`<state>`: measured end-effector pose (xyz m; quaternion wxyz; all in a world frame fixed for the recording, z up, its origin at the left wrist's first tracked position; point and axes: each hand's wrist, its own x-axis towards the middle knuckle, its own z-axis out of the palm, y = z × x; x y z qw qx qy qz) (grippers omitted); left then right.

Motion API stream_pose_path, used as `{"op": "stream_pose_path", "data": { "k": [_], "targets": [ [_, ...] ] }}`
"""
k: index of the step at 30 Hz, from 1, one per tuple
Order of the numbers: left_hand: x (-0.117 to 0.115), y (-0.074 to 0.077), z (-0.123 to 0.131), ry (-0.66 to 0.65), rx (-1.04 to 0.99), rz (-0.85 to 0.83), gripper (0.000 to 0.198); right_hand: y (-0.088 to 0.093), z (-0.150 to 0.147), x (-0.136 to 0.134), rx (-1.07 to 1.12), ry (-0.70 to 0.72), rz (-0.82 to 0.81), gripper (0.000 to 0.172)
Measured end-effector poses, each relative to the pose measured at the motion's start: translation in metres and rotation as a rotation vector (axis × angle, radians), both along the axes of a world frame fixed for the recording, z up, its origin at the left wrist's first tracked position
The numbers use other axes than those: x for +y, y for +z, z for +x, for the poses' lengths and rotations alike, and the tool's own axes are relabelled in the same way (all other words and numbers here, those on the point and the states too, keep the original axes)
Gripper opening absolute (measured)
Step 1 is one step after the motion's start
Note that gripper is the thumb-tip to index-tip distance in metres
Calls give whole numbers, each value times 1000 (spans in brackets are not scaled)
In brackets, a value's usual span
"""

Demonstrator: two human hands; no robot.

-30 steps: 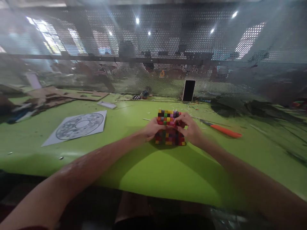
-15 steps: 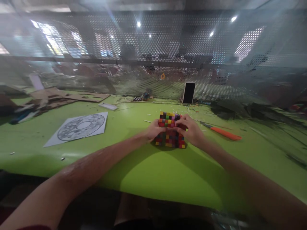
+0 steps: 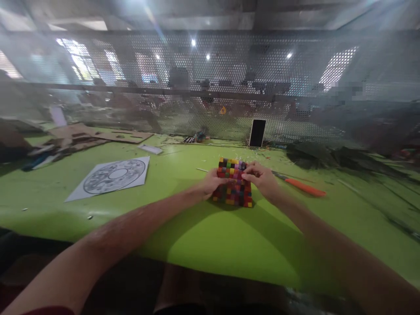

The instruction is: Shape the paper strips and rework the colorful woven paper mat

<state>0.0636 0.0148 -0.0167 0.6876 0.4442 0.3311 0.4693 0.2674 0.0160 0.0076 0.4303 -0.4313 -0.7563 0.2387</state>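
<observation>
A block built of many small coloured cubes [image 3: 232,192] stands on the green table [image 3: 210,236] in the middle of the view. My left hand [image 3: 213,181] grips its left side with fingers curled onto the upper row. My right hand [image 3: 262,179] is closed on the block's upper right corner, fingertips pinched at the top edge. Both forearms reach in from the lower corners.
An orange-handled knife [image 3: 303,187] lies right of the block. A black phone [image 3: 257,133] leans against the perforated metal screen [image 3: 210,87] at the back. A printed sheet with a round pattern [image 3: 113,176] lies left, cardboard pieces [image 3: 95,133] beyond it, dark scraps [image 3: 328,155] at right.
Both hands stay on the cube block; my right fingers have shifted slightly along its top edge. The view has tilted up a little.
</observation>
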Motion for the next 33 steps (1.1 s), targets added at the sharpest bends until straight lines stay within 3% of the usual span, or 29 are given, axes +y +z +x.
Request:
{"op": "stream_pose_path", "data": {
  "k": [8, 13, 24, 29, 33],
  "targets": [
    [0, -2, 0, 10, -6, 6, 37, 1, -1, 0, -52, 5, 37, 10],
    [2, -8, 3, 25, -28, 32, 41, -2, -3, 1, -105, -67, 65, 12],
    [3, -13, 6, 83, 50, 92, 47, 1, -6, 2, -149, -185, -56, 15],
    [3, -14, 6, 60, 63, 114, 48, 2, -6, 3, -200, -177, -74, 15],
    [6, -17, 6, 68, 91, 149, 51, -1, -8, 0, -231, -187, -5, 14]
  ]
}}
